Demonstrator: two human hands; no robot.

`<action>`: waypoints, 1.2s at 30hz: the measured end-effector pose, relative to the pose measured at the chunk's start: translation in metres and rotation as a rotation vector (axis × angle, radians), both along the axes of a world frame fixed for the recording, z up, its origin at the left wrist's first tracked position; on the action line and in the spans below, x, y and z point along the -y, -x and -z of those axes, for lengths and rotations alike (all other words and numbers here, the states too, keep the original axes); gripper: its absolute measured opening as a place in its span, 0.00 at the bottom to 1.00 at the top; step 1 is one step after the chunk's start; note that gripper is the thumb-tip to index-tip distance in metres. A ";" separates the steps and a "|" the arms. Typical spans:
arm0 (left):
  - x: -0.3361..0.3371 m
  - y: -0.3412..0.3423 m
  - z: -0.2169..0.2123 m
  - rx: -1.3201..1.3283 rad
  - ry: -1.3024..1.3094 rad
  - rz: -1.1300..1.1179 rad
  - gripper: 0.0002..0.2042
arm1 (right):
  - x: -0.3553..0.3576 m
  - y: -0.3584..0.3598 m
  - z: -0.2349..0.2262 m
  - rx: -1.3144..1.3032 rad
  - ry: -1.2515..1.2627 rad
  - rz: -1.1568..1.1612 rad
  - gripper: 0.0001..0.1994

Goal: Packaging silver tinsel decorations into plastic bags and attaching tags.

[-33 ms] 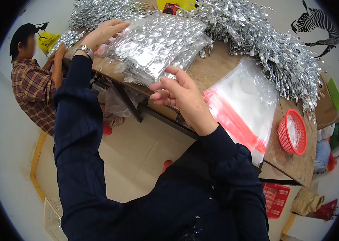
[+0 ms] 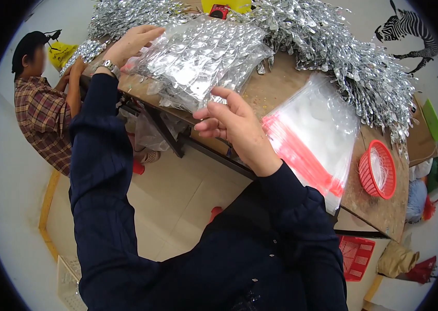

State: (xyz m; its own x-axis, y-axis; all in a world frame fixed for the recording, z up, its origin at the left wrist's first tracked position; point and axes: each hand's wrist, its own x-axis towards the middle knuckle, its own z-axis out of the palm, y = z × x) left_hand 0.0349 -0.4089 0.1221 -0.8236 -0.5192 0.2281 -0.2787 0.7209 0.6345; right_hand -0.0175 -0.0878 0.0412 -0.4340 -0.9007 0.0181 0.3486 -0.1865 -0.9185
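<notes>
A stack of clear plastic bags filled with shiny silver leaf-shaped foil pieces [image 2: 201,57] lies on the brown table in front of me. At its left edge, my left hand [image 2: 132,44] reaches over with its fingers stretched out and nothing seen in them. My right hand [image 2: 242,127] hovers by the near right corner of the stack. Its fingers are loosely bent and apart, and I see nothing held. Right of that hand lies a pile of flat clear bags [image 2: 317,129] with pink-red strips along one edge.
Big heaps of silver foil strands [image 2: 333,52] cover the back and right of the table [image 2: 276,78]. A red basket [image 2: 377,170] with thin white strands stands near the right end. A small red device [image 2: 219,11] sits at the back. Another person [image 2: 43,109] works at the left.
</notes>
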 end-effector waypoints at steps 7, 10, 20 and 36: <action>-0.043 -0.027 -0.009 -0.638 0.291 0.024 0.20 | -0.037 -0.003 0.011 -0.042 -0.056 -0.060 0.22; -0.120 -0.034 -0.005 -0.794 0.303 0.095 0.13 | -0.060 -0.003 0.017 -0.168 -0.147 -0.090 0.16; -0.290 0.029 0.096 -0.515 0.149 0.507 0.12 | -0.147 -0.003 0.035 -0.547 -0.261 -0.001 0.14; -0.211 0.244 0.186 -0.059 0.519 -0.058 0.13 | -0.233 0.000 0.031 -0.798 -0.368 0.078 0.13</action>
